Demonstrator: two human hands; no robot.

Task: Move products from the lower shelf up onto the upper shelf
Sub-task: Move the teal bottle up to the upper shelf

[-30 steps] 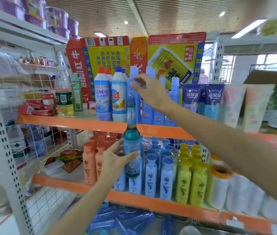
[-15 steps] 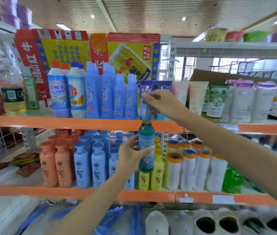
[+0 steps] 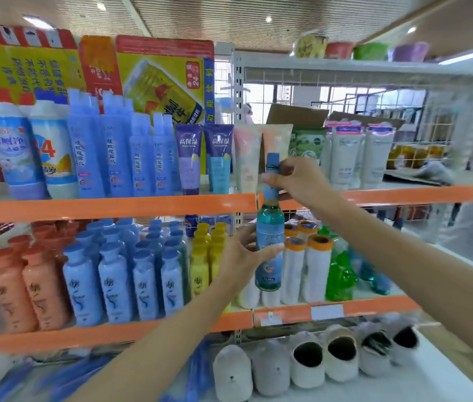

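A tall teal glass bottle (image 3: 270,227) with a blue cap stands upright in the air in front of the shelves. My left hand (image 3: 244,256) grips its labelled body from the left. My right hand (image 3: 299,181) pinches its neck just under the cap. The bottle's cap reaches above the orange edge of the upper shelf (image 3: 113,208), while its base hangs in front of the lower shelf (image 3: 287,313). Behind the cap stand pale tubes (image 3: 248,158) on the upper shelf.
Blue bottles (image 3: 113,152) and purple tubes (image 3: 190,158) fill the upper shelf's left; white tubes (image 3: 345,158) stand at its right. Orange, blue and yellow bottles, white rolls (image 3: 316,271) and green bottles (image 3: 341,274) crowd the lower shelf. Grey slippers (image 3: 307,361) lie below.
The view and both hands have shifted right along the shelves with the teal bottle. My right hand came off the upper-shelf blue bottles and took the teal bottle's neck.
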